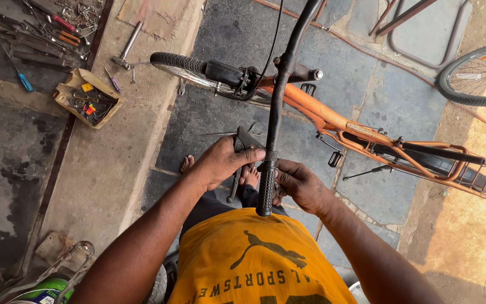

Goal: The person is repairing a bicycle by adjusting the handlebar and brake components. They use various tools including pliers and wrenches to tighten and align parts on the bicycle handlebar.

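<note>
An orange bicycle (333, 121) stands in front of me, its black handlebar (279, 107) running toward my chest and ending in a ribbed black grip (265, 188). My left hand (220, 163) presses a dark metal brake lever (242, 147) against the bar, thumb reaching across to the bar. My right hand (302, 183) is curled beside the grip, just below the lever clamp, fingers closed on a small part I cannot make out. A thin black cable (277, 34) runs up from the front.
The front wheel (198, 70) lies to the left of the frame. A cardboard box of small parts (88, 98), a hammer (126, 48) and several screwdrivers and pliers (46, 34) sit on the concrete at left. Another wheel (479, 76) is at the right edge.
</note>
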